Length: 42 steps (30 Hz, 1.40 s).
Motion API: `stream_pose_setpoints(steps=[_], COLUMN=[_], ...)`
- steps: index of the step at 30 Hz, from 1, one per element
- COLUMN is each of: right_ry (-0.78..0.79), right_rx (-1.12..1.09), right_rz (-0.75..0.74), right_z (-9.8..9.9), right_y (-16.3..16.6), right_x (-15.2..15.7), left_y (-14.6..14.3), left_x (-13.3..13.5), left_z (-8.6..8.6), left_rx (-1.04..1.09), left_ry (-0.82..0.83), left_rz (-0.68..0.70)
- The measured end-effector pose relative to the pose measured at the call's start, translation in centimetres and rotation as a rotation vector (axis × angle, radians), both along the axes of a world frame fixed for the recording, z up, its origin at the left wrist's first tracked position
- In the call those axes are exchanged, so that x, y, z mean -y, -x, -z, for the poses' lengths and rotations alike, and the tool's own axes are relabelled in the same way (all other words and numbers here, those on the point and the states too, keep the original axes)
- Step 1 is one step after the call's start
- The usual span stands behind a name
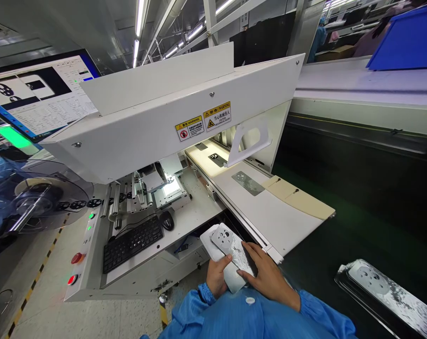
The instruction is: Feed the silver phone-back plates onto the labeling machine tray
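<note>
Left hand (216, 278) is wrapped round the near edge of a white carrier (209, 245), thumb on top; a patterned phone back cover (230, 244) with round camera holes lies in the carrier, held low and centre, just in front of the machine's white shelf (269, 216). Right hand (268, 278) lies flat on the cover's near end, fingers extended and pressing, not pinching. At lower right, on the dark belt (358, 212), a black tray (343, 278) holds a second cover (386, 289); contents of the blue bin (407, 40) far right cannot be seen.
</note>
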State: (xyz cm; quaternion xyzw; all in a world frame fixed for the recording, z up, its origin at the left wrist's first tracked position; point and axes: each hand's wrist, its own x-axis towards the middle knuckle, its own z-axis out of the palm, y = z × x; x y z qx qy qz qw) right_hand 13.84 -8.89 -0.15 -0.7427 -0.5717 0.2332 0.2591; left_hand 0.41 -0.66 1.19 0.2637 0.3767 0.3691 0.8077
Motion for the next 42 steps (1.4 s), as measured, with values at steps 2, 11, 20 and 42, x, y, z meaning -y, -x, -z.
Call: stream_pose_setpoints(steps=[2,11,20,42], right_ry=[0.001,0.008,0.005,-0.018], right_rx=[0.001,0.007,0.012,0.011], right_rz=[0.001,0.005,0.002,0.015], right_z=[0.0,0.1,0.1,0.3], right_y=[0.0,0.1,0.1,-0.1], right_x=[0.0,0.1,0.1,0.5], left_y=[0.0,0.0,0.2,-0.1], left_x=[0.0,0.0,0.0,0.0], left_z=[0.0,0.0,0.6,2.1], left_rx=[-0.002,-0.014,-0.002,-0.029], left_ry=[0.0,0.006,-0.006,-0.017], left_rz=[-0.004,-0.005,0.004,0.01])
